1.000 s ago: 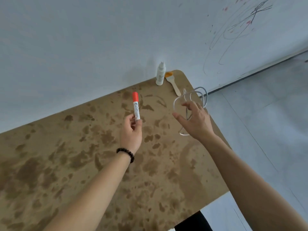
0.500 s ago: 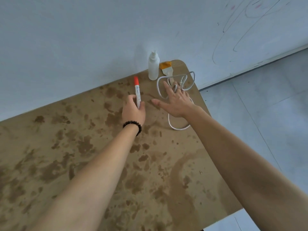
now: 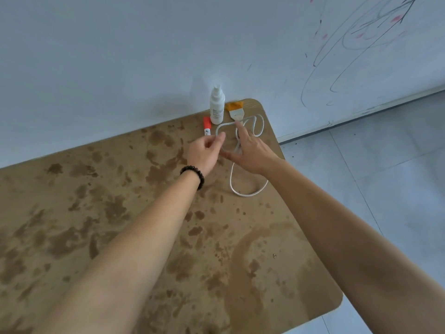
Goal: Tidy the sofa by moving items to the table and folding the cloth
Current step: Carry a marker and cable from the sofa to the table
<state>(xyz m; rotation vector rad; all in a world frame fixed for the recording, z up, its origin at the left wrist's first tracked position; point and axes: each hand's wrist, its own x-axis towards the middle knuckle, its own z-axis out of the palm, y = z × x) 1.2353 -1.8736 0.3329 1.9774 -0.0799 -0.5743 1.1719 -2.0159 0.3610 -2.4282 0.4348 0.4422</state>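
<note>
The red-capped marker (image 3: 207, 126) lies at the counter's (image 3: 120, 213) far end, just beside the white spray bottle (image 3: 217, 107). Its near end is hidden behind the left hand's (image 3: 207, 153) loosely curled fingers (image 3: 221, 137) — whether they grip it cannot be told. The right hand (image 3: 252, 153) rests with straight, spread fingers on the white cable (image 3: 245, 195) — one loop toward the brush (image 3: 234, 112), one nearer.

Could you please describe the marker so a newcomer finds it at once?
Look to the far corner of the stained brown table. Just left of the white spray bottle is a white marker with a red cap, the only red-tipped thing there.
</note>
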